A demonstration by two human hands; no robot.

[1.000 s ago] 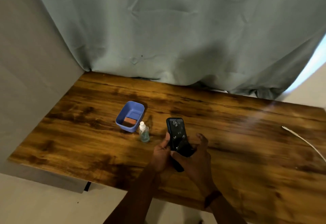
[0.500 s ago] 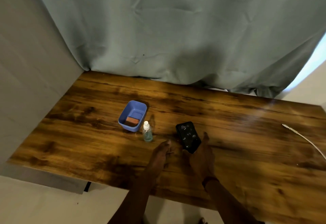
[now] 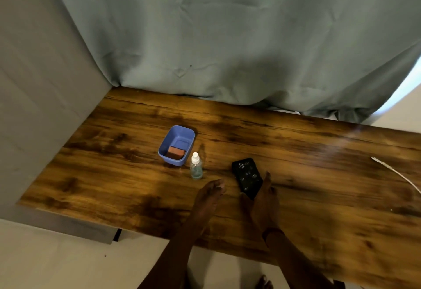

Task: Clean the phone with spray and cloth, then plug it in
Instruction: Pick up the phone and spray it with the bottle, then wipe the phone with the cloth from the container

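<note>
Taking the phone (image 3: pixel 247 177) as reference, we record the grey-green curtain (image 3: pixel 227 38) behind it and the wooden table (image 3: pixel 319 174) under it, phone lying flat, droplets on its face. Our right hand (image 3: pixel 264 200) straddles its near end, thumb and forefinger apart; a clamp cannot be confirmed. Our left hand (image 3: pixel 210 192), just left, holds nothing, fingers loosely bunched. Further left: blue tub (image 3: pixel 173 163), spray bottle (image 3: pixel 196 169), orange cloth (image 3: pixel 175 152) inside the tub. Cable (image 3: pixel 379 161) lies far right.

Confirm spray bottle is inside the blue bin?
No, the spray bottle stands upright on the table just beside the blue bin, outside its walls.
</note>
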